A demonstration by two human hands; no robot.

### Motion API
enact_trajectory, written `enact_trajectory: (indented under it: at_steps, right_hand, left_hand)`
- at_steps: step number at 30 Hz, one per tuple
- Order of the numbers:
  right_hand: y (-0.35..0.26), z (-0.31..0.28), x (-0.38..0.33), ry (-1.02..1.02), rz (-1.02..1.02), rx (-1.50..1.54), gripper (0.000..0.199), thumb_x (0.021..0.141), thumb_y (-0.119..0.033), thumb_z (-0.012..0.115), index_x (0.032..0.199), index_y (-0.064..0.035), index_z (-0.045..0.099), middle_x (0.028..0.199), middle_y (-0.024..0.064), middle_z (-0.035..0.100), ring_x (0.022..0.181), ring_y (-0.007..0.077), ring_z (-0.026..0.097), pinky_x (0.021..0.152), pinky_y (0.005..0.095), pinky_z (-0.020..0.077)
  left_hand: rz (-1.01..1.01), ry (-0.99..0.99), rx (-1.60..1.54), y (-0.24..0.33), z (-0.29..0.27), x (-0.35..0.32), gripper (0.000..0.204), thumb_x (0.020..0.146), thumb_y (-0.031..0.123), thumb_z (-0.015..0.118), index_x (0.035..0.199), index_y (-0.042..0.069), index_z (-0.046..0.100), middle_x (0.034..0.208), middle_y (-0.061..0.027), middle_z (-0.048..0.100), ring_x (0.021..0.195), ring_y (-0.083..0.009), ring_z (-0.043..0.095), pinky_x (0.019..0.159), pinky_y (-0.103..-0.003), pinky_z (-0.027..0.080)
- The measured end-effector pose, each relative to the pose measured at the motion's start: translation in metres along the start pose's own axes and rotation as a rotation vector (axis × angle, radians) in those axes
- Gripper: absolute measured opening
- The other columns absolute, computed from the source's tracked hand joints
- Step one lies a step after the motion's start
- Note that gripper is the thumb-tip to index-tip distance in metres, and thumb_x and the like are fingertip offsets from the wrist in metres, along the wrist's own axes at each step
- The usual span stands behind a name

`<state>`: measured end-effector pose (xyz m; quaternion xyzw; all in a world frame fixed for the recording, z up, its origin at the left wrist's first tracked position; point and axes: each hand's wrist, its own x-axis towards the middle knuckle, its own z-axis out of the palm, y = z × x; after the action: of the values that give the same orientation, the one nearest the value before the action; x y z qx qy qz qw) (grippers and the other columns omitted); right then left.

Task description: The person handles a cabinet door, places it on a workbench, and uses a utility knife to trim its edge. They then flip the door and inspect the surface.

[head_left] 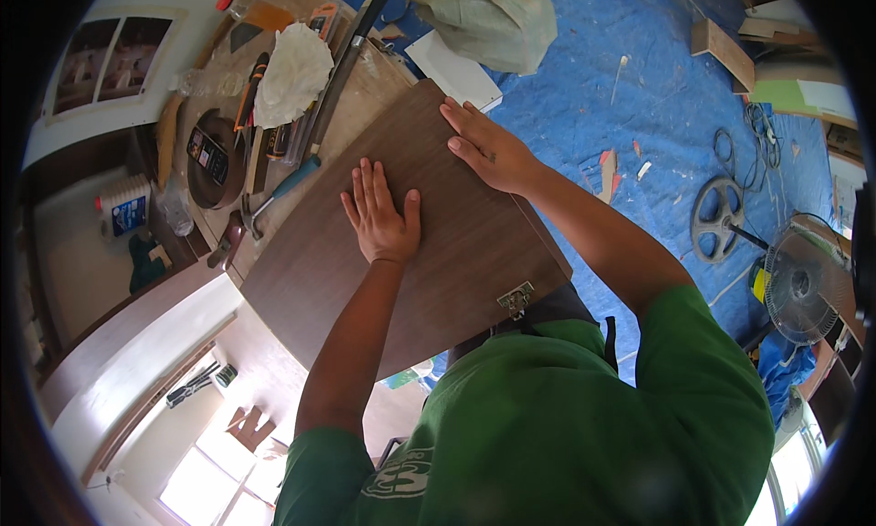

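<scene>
A dark brown wooden panel (438, 252) with a brass latch (516, 299) on its near edge lies tilted over a workbench. My left hand (381, 214) rests flat on the middle of the panel, fingers together and pointing away. My right hand (484, 147) lies flat along the panel's far right edge, fingers stretched toward the corner. Neither hand holds anything.
The workbench (365, 88) beyond the panel carries a hammer (274, 193), a white crumpled bag (290, 74), a long dark bar (342, 65) and small tools. A blue tarp (639, 79) covers the floor, with wood offcuts, a cable, a metal wheel (716, 216) and a fan (803, 284).
</scene>
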<state>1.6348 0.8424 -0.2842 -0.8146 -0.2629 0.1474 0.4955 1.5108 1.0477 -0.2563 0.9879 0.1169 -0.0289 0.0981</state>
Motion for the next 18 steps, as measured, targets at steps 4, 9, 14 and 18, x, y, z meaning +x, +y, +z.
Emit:
enact_trajectory:
  at_steps: [4,9,14,18]
  right_hand:
    - [0.002,0.007,0.032,0.052,-0.004,0.072,0.058,0.106,-0.044,0.040,0.151,-0.0073,0.039,0.157,0.0161,0.036,0.147,0.0386,0.027,0.120,0.0427,0.0254]
    - [0.008,0.016,0.046,0.114,-0.010,0.079,0.057,0.105,-0.043,0.042,0.148,-0.0047,0.042,0.155,0.0166,0.039,0.145,0.0378,0.033,0.119,0.0419,0.0281]
    - [0.004,0.011,0.019,0.176,-0.023,0.163,0.049,0.103,-0.033,0.051,0.141,-0.0026,0.051,0.148,0.0177,0.049,0.137,0.0317,0.045,0.114,0.0390,0.0354]
    - [0.011,0.006,0.056,0.112,0.501,0.743,0.039,0.094,-0.023,0.062,0.126,-0.0009,0.063,0.128,0.0157,0.062,0.117,0.0255,0.057,0.098,0.0392,0.0469]
  left_hand:
    - [0.001,0.004,0.002,0.001,-0.001,0.000,0.075,0.098,0.052,0.045,0.156,0.008,0.026,0.164,-0.0102,0.022,0.153,-0.0270,0.015,0.124,-0.051,0.004]
    - [0.003,0.000,-0.002,0.001,-0.001,0.000,0.075,0.098,0.051,0.046,0.156,0.008,0.026,0.164,-0.0101,0.022,0.153,-0.0271,0.015,0.124,-0.051,0.004]
    - [0.000,0.014,-0.004,0.001,-0.001,0.000,0.073,0.097,0.048,0.049,0.155,0.008,0.028,0.163,-0.0103,0.024,0.152,-0.0277,0.017,0.124,-0.049,0.006]
    - [-0.003,0.026,-0.018,0.001,-0.001,0.000,0.074,0.097,0.049,0.050,0.155,0.007,0.028,0.163,-0.0109,0.024,0.152,-0.0283,0.018,0.123,-0.050,0.007]
